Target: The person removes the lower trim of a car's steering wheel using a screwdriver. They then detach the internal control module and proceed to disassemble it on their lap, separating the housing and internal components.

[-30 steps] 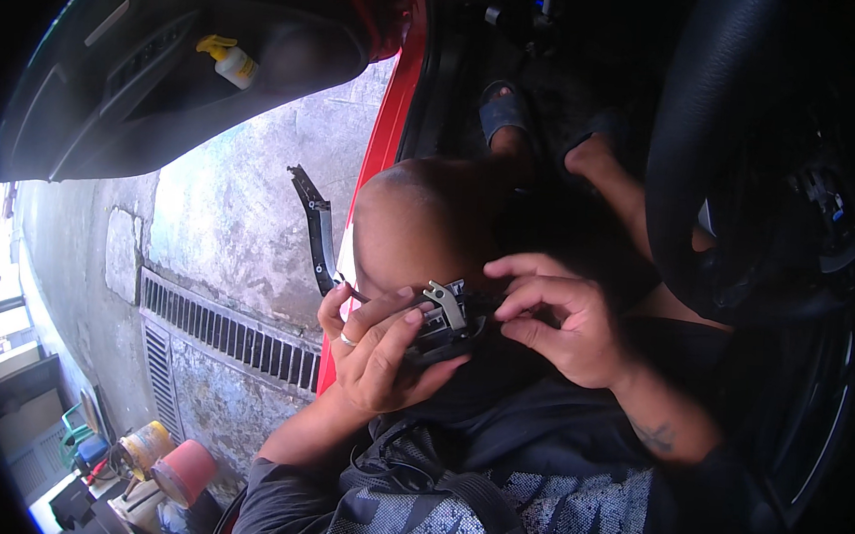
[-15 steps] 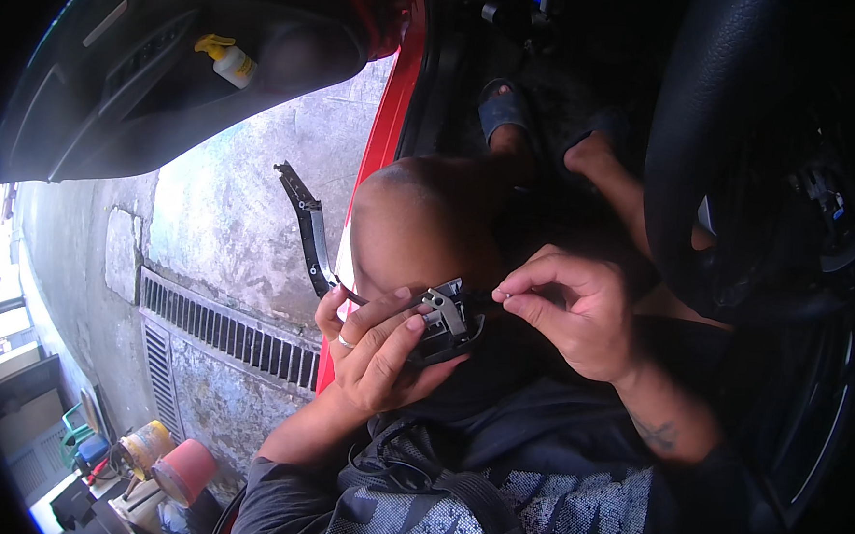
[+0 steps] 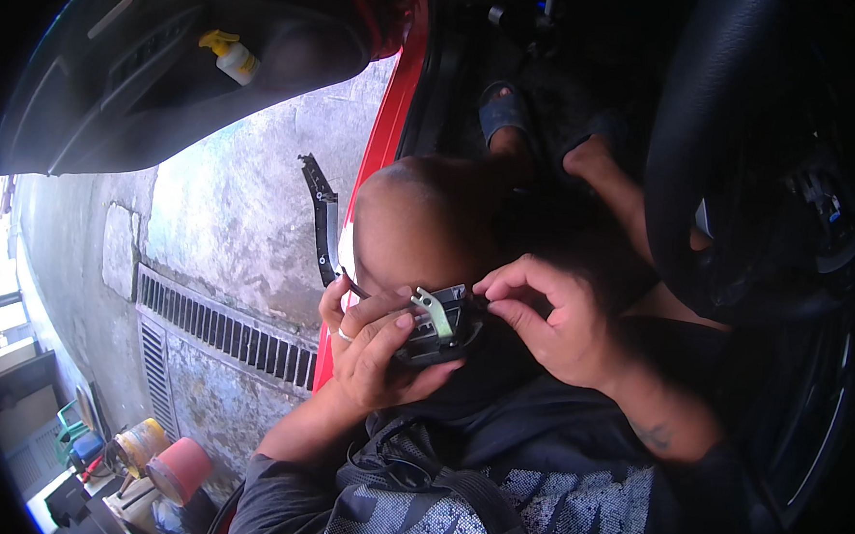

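Observation:
My left hand [image 3: 370, 356] is wrapped round a black plastic trim piece [image 3: 453, 331], held above my lap. A pale metal-looking bracket [image 3: 435, 311] shows on its upper face, beside my fingertips. From the same hand a long, bent black-and-silver strip [image 3: 323, 223] sticks out toward the door opening; whether the two are joined is hidden behind my fingers. At the right edge of the trim piece my right hand [image 3: 560, 322] has its thumb and forefinger drawn into a pinch. What sits between them, if anything, is too dark to make out.
On the right is the steering wheel [image 3: 691, 136]. To the left stands the open car door [image 3: 117, 106], with a yellow-topped spray bottle [image 3: 233, 61] in its pocket. Below the red sill [image 3: 382, 120] lie concrete and a drain grate [image 3: 231, 329]. Buckets [image 3: 180, 469] stand outside at lower left.
My right hand has moved left, up to the edge of the trim piece. The trim piece has turned slightly in my left hand, and the strip has swung more upright and to the right.

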A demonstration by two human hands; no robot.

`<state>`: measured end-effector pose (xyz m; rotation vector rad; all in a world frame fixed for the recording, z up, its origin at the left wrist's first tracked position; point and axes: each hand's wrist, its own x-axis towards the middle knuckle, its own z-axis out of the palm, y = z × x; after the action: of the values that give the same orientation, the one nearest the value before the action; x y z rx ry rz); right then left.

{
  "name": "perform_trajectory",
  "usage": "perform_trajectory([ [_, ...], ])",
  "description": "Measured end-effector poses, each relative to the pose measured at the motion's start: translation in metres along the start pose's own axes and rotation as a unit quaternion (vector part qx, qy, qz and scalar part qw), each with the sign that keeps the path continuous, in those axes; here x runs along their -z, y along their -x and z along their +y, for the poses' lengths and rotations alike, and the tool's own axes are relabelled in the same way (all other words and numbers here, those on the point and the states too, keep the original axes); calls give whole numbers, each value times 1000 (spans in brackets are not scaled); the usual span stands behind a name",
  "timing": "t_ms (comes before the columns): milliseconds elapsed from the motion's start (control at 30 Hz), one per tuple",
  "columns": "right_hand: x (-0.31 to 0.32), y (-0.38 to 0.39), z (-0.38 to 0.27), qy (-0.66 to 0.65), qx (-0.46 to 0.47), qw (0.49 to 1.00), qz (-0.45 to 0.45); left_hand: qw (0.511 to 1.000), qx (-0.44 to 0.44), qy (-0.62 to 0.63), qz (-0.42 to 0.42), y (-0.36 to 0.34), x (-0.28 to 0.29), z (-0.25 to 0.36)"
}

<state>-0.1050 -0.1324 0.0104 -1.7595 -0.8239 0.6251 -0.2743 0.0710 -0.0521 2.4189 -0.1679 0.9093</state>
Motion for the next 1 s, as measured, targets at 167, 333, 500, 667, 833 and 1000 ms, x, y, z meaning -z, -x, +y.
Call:
perform_trajectory([
  [167, -5, 2, 2, 17, 43, 999, 12, 999, -10, 45, 26, 8, -3, -7],
  [333, -6, 0, 1, 10, 33, 999, 10, 999, -4, 48, 18, 14, -3, -11],
  [500, -6, -1, -1, 6, 30, 999, 10, 998, 0, 54, 19, 13, -3, -11],
  [667, -6, -1, -2, 10, 32, 999, 14, 998, -3, 53, 29, 10, -4, -9],
  [833, -6, -1, -1, -2, 29, 999, 15, 998, -1, 47, 36, 9, -5, -8],
  [1000, -7, -2, 1, -1, 28, 1000, 13, 998, 2, 43, 37, 10, -6, -8],
])
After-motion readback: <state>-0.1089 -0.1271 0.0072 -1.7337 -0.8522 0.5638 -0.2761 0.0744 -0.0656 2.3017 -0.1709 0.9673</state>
